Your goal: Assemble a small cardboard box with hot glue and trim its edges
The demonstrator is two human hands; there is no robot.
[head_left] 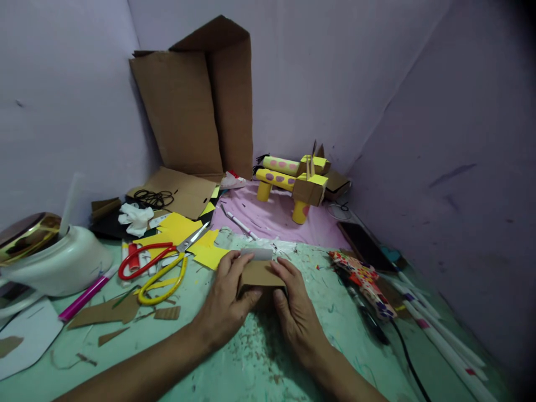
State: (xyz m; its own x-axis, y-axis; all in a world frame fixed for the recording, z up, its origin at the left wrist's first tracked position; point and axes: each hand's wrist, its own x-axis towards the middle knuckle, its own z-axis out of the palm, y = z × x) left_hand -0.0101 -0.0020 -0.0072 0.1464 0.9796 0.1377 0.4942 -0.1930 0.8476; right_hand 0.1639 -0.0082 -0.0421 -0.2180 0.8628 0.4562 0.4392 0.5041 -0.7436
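Between my two hands is a small folded cardboard piece [262,274], held low over the middle of the green tabletop. My left hand [228,298] grips its left side, thumb along the near edge and fingers on top. On the opposite side, my right hand [295,304] closes on it with thumb and fingers. A grey-white strip [256,254] shows just behind the cardboard. Left of my left hand lie scissors [167,261] with one red and one yellow handle, partly over yellow paper scraps [211,254].
A white pot [58,265] and a magenta marker [86,296] stand or lie at left. Two yellow cardboard animals [293,181] are at the back on pink cloth [234,206]. A patterned glue gun [364,279], a phone [366,245] and white sticks [444,332] lie right. Tall cardboard [180,111] leans behind.
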